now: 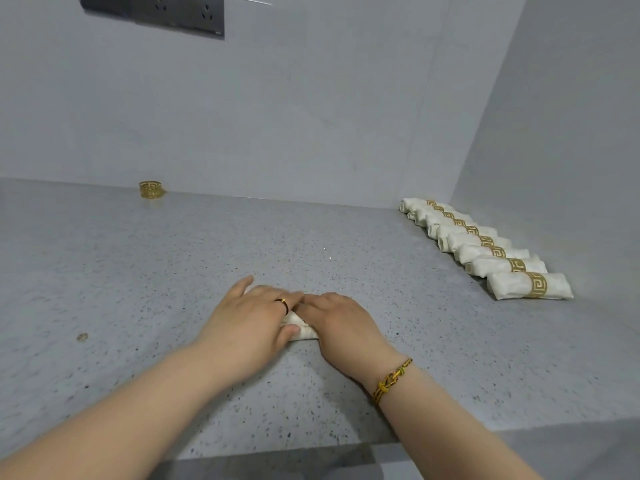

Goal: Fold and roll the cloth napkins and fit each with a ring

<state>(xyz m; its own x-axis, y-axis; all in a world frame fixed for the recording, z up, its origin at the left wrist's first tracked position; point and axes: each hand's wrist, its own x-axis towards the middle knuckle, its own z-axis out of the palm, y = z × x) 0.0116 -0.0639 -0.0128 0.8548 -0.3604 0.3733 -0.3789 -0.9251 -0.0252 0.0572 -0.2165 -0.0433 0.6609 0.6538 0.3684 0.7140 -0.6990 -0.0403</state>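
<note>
Your left hand (249, 317) and right hand (341, 323) both press down on the cream rolled cloth napkin (302, 330), which lies on the speckled grey stone countertop (145, 271). Your left fingers lie nearly straight and close together across the roll, the thumb tip against its near side. Your right fingers rest flat over it, their tips touching your left fingers; that thumb is hidden. Well beyond your left fingertips, a patterned gold metal napkin ring (150, 190) stands by the wall. Far right of your right fingers lies a row of rolled cream napkins in gold rings (485, 245).
</note>
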